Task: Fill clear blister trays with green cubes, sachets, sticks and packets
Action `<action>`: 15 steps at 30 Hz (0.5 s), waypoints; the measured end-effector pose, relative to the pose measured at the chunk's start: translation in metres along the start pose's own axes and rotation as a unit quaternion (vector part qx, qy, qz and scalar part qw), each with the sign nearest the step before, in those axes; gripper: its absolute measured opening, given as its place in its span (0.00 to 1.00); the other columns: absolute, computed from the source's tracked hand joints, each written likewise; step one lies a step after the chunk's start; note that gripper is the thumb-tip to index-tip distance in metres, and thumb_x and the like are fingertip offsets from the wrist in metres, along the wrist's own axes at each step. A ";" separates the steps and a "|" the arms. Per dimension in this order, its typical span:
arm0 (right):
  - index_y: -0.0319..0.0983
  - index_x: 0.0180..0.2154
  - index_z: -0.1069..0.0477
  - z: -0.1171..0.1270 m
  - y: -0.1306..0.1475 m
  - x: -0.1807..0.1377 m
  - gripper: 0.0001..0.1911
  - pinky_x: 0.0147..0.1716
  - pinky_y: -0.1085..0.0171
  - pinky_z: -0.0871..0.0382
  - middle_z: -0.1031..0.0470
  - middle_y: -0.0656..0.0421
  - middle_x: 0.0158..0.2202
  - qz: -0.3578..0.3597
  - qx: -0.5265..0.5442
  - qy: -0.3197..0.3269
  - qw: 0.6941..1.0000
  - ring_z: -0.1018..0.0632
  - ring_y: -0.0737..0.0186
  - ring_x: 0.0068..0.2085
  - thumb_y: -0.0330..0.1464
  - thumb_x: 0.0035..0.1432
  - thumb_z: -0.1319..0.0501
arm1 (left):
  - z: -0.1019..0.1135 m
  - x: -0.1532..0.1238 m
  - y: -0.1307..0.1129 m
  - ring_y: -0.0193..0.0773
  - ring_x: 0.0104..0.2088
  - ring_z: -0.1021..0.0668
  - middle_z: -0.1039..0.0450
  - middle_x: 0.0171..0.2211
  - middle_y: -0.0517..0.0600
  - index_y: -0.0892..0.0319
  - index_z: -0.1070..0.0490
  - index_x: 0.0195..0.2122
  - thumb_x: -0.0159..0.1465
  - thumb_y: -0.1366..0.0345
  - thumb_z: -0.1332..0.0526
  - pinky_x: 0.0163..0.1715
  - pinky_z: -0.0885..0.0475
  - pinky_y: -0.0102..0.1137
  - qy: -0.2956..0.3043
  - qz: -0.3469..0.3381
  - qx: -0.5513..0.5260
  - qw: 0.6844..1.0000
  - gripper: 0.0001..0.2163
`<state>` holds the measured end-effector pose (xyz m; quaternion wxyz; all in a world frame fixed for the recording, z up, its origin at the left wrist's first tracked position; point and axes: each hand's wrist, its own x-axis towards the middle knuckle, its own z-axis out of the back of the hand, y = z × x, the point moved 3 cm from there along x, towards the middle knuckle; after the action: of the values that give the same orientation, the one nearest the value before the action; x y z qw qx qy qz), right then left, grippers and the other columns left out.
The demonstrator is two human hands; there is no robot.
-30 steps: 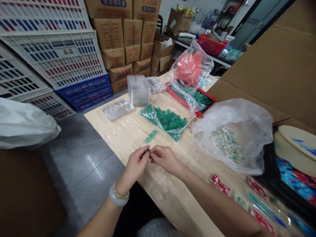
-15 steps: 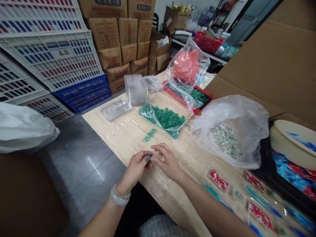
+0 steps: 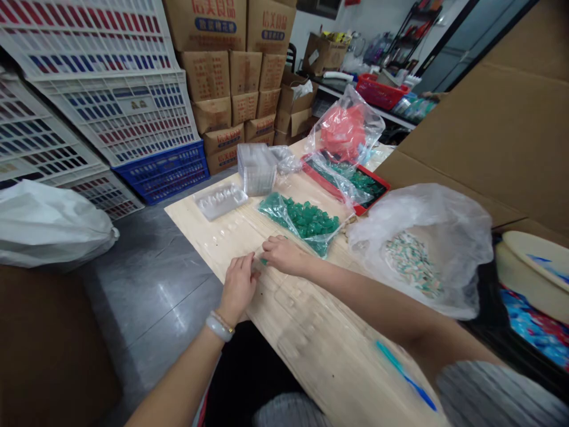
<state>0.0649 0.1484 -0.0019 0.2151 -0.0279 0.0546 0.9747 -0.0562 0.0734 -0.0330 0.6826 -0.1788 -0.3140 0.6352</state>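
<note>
Over the wooden table (image 3: 306, 332), my left hand (image 3: 240, 283) has its fingers bent and close together at the tabletop; what lies under them is hidden. Beside it, my right hand (image 3: 281, 255) curls down with the knuckles up. A small green translucent piece (image 3: 264, 261) shows at its thumb, between the two hands. Just beyond my right hand lies a clear bag of green cube-like pieces (image 3: 306, 219). Farther left are a clear plastic tray (image 3: 221, 203) and a stack of clear trays (image 3: 256, 170).
A clear bag of small pale and green pieces (image 3: 413, 264) is to the right. Behind stand a red-rimmed tray (image 3: 376, 203) and a bag with red contents (image 3: 342, 133). A teal-and-blue stick (image 3: 406, 376) lies near my right forearm. Crates (image 3: 155, 172) and cartons (image 3: 211, 74) are stacked at left.
My hands have gone from being raised together around a small green piece to resting low at the table. My right hand now covers where a green strip lay. The view has shifted slightly.
</note>
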 end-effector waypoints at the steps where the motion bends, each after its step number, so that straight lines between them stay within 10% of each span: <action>1: 0.36 0.32 0.29 -0.002 0.001 0.004 0.08 0.38 0.58 0.45 0.32 0.53 0.32 0.024 -0.015 0.018 0.999 0.35 0.57 0.39 0.31 0.54 0.45 | -0.004 0.000 0.001 0.43 0.41 0.33 0.32 0.39 0.56 0.64 0.38 0.47 0.53 0.73 0.44 0.43 0.35 0.40 -0.001 -0.007 0.010 1.000 0.19; 7: 0.37 0.38 0.30 -0.003 0.000 0.001 0.13 0.42 0.58 0.44 0.31 0.54 0.36 0.026 0.037 -0.007 0.999 0.35 0.58 0.42 0.36 0.51 0.42 | -0.007 -0.001 0.004 0.43 0.41 0.33 0.33 0.40 0.55 0.64 0.40 0.49 0.54 0.73 0.44 0.43 0.35 0.40 0.015 -0.019 0.013 1.000 0.20; 15: 0.38 0.35 0.31 0.004 -0.025 -0.064 0.11 0.37 0.63 0.36 0.28 0.56 0.33 -0.267 0.233 -0.264 0.897 0.28 0.64 0.35 0.25 0.53 0.50 | 0.001 0.019 -0.014 0.40 0.43 0.33 0.33 0.41 0.53 0.60 0.35 0.45 0.58 0.69 0.46 0.45 0.36 0.36 0.040 -0.079 -0.021 0.996 0.13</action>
<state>0.1334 0.1445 0.0048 0.4745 0.2677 0.2119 0.8113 -0.0457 0.0900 -0.0195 0.7389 -0.1932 -0.3126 0.5647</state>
